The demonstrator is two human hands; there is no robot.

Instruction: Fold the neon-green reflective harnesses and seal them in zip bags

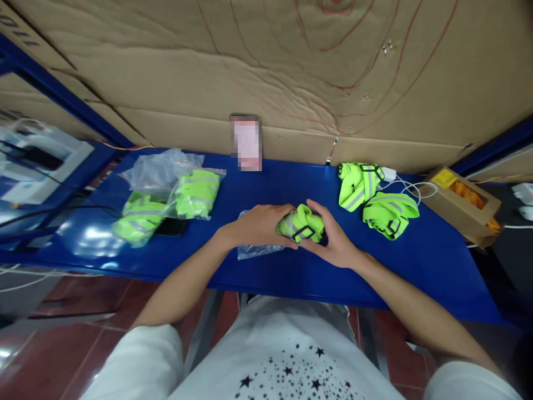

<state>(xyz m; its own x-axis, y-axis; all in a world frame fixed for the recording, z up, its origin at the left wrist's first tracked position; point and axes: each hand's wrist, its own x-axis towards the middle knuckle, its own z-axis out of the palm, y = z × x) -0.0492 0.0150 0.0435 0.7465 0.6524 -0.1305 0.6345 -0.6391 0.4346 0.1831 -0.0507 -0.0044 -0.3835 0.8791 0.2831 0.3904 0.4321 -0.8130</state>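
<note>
A folded bundle of neon yellow-green reflective strap (306, 219) with a black buckle is between my two hands above the table. My left hand (264, 223) wraps around its left end, where some clear plastic seems to cover the strap. On the other side, my right hand (333, 239) grips the bundle with thumb and fingers. Beneath my left hand lies a clear plastic bag (256, 251), mostly hidden by the hand. Two loose strap bundles, one upper (358, 183) and one lower (391, 214), rest to the right.
On the blue table (275, 278), bagged strap bundles (197, 193) and clear bags (160, 166) lie at left, over a dark flat object (170, 226). A phone (247, 143) leans on the cardboard wall (187, 72). A white charger with cable (389, 175) and an open cardboard box (466, 194) stand right.
</note>
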